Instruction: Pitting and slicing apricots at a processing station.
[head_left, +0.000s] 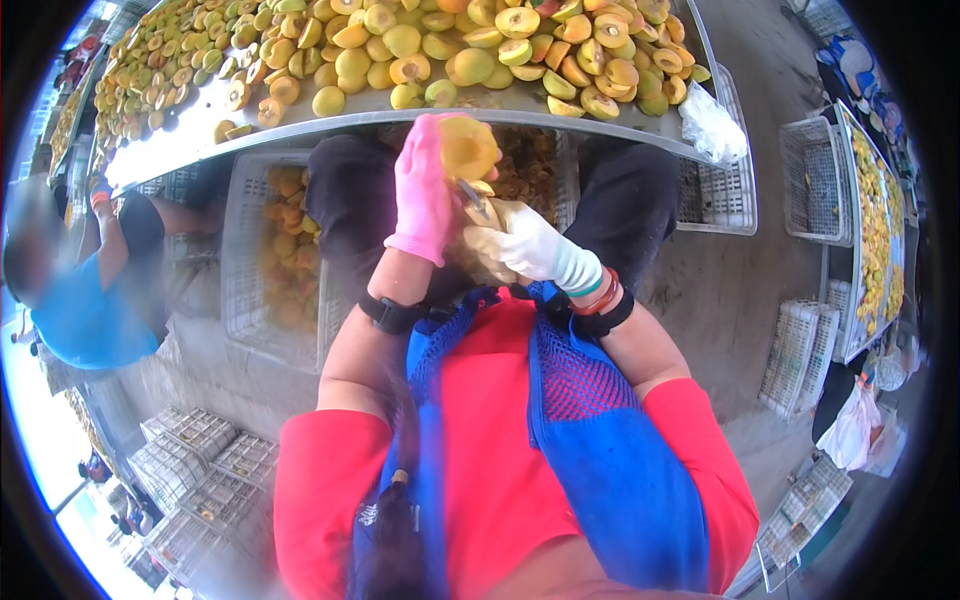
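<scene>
My left hand (425, 187), in a pink knitted glove, grips a yellow halved stone fruit (466, 150), its cut face partly in view. In my right hand (521, 240), in a white glove, is a small hand tool (480, 206) with a metal tip and a pale handle. Its tip is at the lower edge of the fruit; whether it cuts in cannot be told. Both hands are close together above my lap, just short of the metal table's edge (360, 126). Whole and halved yellow fruits (405, 41) lie heaped on that table.
A white crate (244, 255) of fruit pieces stands left of my legs. Small brownish pieces (529, 161) lie in a container between my knees. A plastic bag (712, 124) hangs at the table's right corner above another crate (724, 199). A co-worker (97, 300) sits at left.
</scene>
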